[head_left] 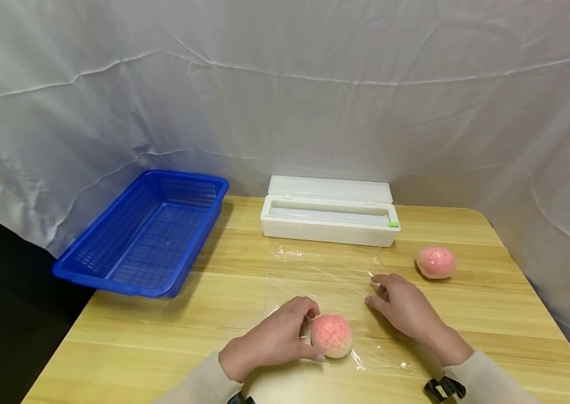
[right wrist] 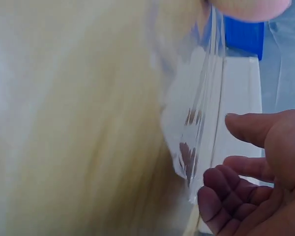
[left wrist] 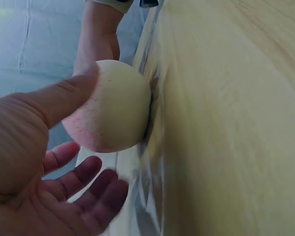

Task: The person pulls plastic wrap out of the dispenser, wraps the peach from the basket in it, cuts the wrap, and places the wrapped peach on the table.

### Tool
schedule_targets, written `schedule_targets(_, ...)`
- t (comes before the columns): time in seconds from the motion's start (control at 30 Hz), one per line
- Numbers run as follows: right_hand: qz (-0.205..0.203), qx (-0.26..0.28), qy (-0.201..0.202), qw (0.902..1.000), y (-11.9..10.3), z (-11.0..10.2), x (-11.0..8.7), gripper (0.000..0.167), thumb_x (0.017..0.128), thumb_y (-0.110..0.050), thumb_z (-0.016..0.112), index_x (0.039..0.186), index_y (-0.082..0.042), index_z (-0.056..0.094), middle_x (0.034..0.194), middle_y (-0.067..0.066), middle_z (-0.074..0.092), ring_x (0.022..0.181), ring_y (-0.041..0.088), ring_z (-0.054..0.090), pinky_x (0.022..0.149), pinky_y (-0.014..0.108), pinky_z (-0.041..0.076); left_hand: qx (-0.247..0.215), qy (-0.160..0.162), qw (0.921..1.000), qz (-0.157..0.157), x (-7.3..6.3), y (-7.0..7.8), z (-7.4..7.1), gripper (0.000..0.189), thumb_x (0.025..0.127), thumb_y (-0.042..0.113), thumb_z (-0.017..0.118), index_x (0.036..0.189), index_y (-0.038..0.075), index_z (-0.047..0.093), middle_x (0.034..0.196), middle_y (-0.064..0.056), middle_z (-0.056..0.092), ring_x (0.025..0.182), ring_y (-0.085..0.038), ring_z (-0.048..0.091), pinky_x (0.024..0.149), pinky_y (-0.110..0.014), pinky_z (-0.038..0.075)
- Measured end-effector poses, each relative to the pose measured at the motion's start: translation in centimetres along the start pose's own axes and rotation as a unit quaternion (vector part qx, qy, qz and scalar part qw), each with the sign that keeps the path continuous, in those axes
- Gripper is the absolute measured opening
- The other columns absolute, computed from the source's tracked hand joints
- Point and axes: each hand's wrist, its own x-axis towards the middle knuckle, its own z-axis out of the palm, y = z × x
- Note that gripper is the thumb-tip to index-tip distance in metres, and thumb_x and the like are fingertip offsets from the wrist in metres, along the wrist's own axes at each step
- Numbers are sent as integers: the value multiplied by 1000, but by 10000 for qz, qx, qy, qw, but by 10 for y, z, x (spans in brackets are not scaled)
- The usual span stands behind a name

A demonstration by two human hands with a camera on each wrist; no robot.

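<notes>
A round pink-and-cream peach (head_left: 332, 336) sits on a sheet of clear plastic wrap (head_left: 335, 289) spread over the table. My left hand (head_left: 280, 334) is at the peach's left side. In the left wrist view its thumb (left wrist: 64, 101) overlaps the peach, while the other fingers hang loosely bent, apart from it. Over the right part of the wrap is my right hand (head_left: 408, 308), holding nothing, fingers relaxed. In the right wrist view the wrap's crinkled edge (right wrist: 187, 147) stands close to the fingertips. Whether they touch it, I cannot tell.
A white wrap dispenser box (head_left: 330, 233) with its lid raised stands at the back. To the left is a blue plastic basket (head_left: 113, 287). Another pink peach (head_left: 436, 262), shiny as if wrapped, lies right of my right hand. Grey cloth (head_left: 315, 123) hangs behind the wooden table.
</notes>
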Motion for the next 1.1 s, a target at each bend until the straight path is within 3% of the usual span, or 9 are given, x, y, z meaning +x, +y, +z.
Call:
schedule_targets(0.13, -228, 219, 120, 9994, -9, -2, -14, 26, 96, -25, 78, 116, -9, 74, 92, -3, 65, 81, 11, 58, 72, 33, 52, 1123, -119, 9925, 464, -10, -1, -6, 40, 78, 38, 94, 91, 23, 59, 90, 13, 49, 88, -6, 43, 78, -18, 39)
schedule_targets(0.2, -437, 432, 15, 9981, -12, -2, -23, 11, 95, -23, 79, 103, -17, 74, 87, -9, 62, 77, 6, 56, 68, 28, 50, 1551, -270, 9844, 789, -14, -2, -7, 34, 77, 38, 93, 82, 28, 61, 86, 17, 48, 87, -5, 41, 79, -18, 37)
schedule_targets(0.27, -725, 691, -252, 9947, -14, 0, -33, 8, 96, -23, 79, 94, -25, 72, 85, -14, 60, 76, 2, 54, 66, 24, 49, 1855, -380, 9759, 1080, -17, -4, -7, 28, 77, 40, 92, 79, 32, 65, 86, 19, 50, 87, -3, 40, 81, -17, 36)
schedule_targets(0.5, -1772, 1015, -1414, 9687, -15, 7, -59, 13, 95, -36, 79, 93, -33, 67, 86, -22, 54, 76, -5, 48, 64, 20, 44, 2211, -258, 9652, 1375, -19, -9, -4, 17, 84, 39, 88, 82, 33, 72, 84, 19, 52, 83, -1, 39, 81, -16, 38)
schedule_targets(0.67, -2326, 627, -1418, 9601, -16, 13, -64, 14, 97, -36, 77, 92, -35, 64, 89, -24, 51, 79, -6, 45, 69, 21, 43, 2469, -147, 9586, 1412, -18, -11, 0, 18, 91, 36, 82, 80, 32, 68, 83, 21, 52, 81, -1, 41, 76, -17, 37)
schedule_targets(0.83, -2705, 500, -1144, 9546, -17, 15, -63, 20, 100, -24, 74, 88, -35, 62, 86, -26, 50, 77, -7, 45, 70, 20, 43, 2389, -196, 9625, 1272, -21, -10, 0, 21, 98, 35, 75, 82, 32, 62, 86, 20, 50, 83, -2, 41, 78, -19, 40)
schedule_targets(1.1, -2162, 856, -1460, 9616, -17, 10, -63, 21, 105, -27, 67, 90, -36, 56, 80, -23, 47, 73, -6, 46, 64, 17, 41, 2134, 43, 9718, 1007, -19, -8, -6, 17, 98, 37, 75, 93, 28, 62, 96, 17, 52, 91, -4, 45, 83, -21, 42)
